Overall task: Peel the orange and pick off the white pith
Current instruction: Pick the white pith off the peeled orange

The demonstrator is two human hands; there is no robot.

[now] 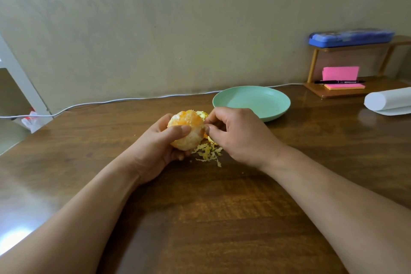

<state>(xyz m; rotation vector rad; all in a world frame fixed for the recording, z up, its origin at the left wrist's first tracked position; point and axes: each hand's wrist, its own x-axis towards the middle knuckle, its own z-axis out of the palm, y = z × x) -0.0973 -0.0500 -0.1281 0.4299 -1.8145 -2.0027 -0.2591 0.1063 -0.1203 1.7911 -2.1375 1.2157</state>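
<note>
Orange (186,130) peel looks gone, left hand (160,147) gripping it; right hand (235,133) pinches at pith; white patches remain.

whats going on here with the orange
A person is picking pith off a peeled round orange. The left hand grips it over the brown wooden table, and the right hand pinches at its right side. A heap of pale pith scraps lies on the table beneath the hands, and a round mint-green plate stands behind the right hand.
</note>
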